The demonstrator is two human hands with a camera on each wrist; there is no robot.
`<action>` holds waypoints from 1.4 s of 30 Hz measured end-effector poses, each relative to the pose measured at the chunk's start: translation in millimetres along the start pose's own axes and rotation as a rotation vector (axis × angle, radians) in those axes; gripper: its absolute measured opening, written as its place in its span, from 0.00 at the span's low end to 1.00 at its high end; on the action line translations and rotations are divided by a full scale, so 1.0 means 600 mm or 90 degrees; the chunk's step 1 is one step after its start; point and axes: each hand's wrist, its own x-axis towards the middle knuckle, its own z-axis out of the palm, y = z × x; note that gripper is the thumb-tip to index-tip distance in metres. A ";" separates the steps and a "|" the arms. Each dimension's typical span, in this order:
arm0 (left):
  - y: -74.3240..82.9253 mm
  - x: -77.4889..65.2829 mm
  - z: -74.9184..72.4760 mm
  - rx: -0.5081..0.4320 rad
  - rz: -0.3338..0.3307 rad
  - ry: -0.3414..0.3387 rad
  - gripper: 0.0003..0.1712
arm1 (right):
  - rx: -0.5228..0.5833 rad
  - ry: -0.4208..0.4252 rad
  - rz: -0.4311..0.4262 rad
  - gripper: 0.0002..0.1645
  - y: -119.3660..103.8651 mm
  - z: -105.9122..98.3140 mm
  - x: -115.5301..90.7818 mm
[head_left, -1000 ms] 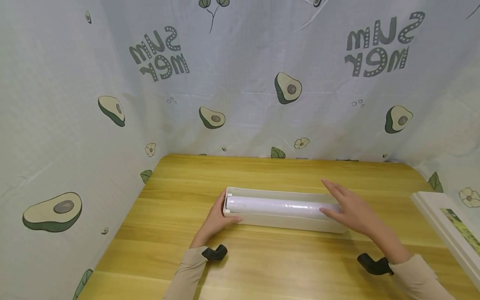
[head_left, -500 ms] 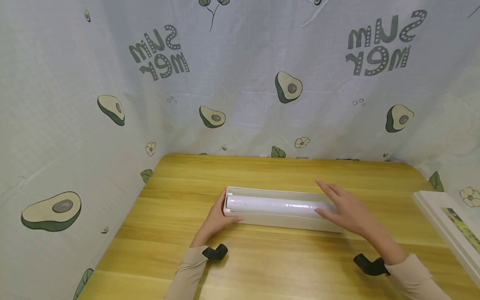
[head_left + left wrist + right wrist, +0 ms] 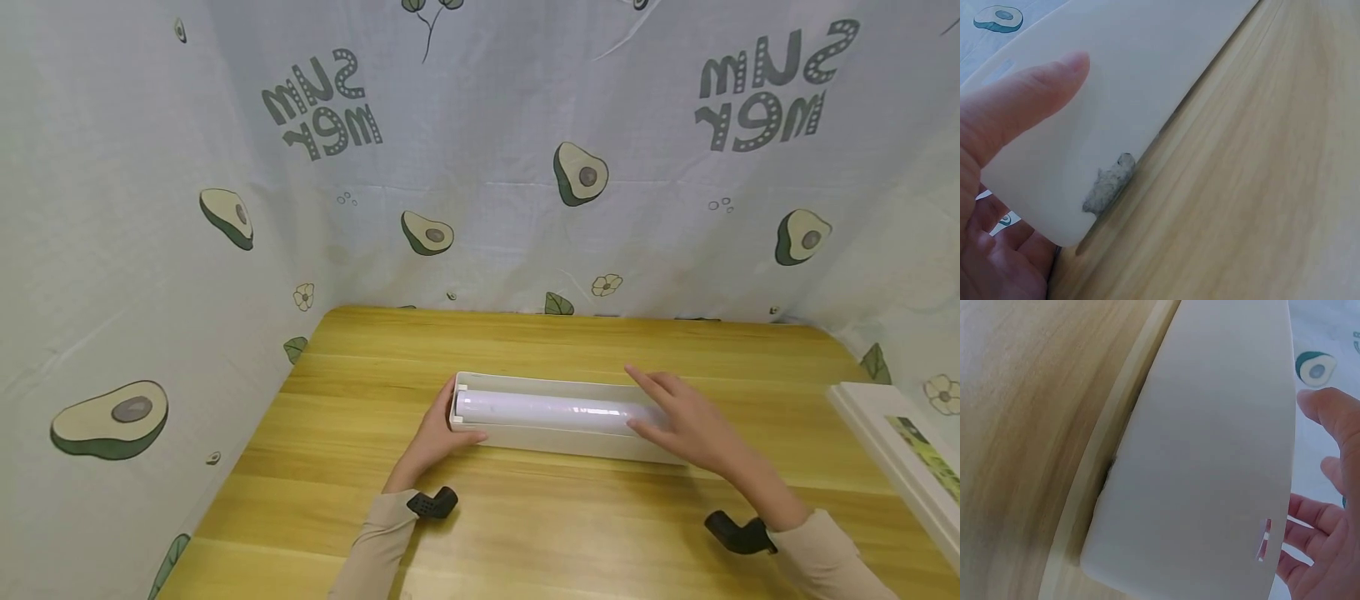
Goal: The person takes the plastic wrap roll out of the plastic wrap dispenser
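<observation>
A long white open-topped box lies on the table, with a shiny, pale roll, apparently plastic wrap, inside. My left hand grips the box's left end, thumb on the front wall and fingers round the end. In the left wrist view, a rough grey patch shows low on that wall. Over the right end hovers my right hand, fingers spread and loosely bent, hiding the roll's right end. Its thumb is close to the roll; whether they touch, I cannot tell. Its fingers appear beyond the box rim in the right wrist view.
A white long piece with a green-and-yellow label lies at the table's right edge. The wooden table extends in front of and behind the box. A printed avocado curtain hangs along the back and sides.
My right hand has shifted slightly left along the top of the box, most of it in the first half second. The left hand keeps its grip, and the box stays in place.
</observation>
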 end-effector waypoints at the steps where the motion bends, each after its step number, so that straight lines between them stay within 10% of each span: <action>1: 0.000 0.000 0.000 0.001 0.000 0.000 0.59 | -0.001 0.001 -0.003 0.46 0.001 0.002 0.000; 19: -0.052 0.025 0.001 0.001 0.013 0.021 0.61 | 0.053 -0.065 -0.045 0.40 0.000 0.011 0.022; 35: -0.052 0.024 0.001 0.007 0.009 0.024 0.62 | 0.077 -0.122 -0.089 0.35 0.014 0.023 0.040; 42: -0.012 0.009 0.000 0.006 -0.001 0.005 0.61 | 0.090 -0.144 -0.098 0.36 0.020 0.029 0.049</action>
